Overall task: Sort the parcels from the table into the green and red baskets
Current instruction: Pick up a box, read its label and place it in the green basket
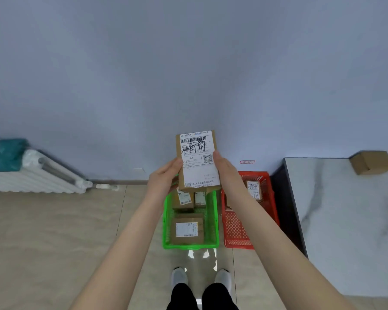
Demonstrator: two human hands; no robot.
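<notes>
Green plastic basket held three parcels, red plastic basket at least one — left hand and right hand clasped a labelled cardboard parcel; one brown box lay unsorted.

One head-worn wide-angle view, facing forward and down; plain pale-blue wall fills upper frame, grey shoes close at bottom centre.

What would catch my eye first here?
A labelled cardboard parcel, held up at centre between the left hand and right hand, scrawled with black marker. On the floor below stand a bright green basket holding several parcels and, right of it, a red basket.
</notes>
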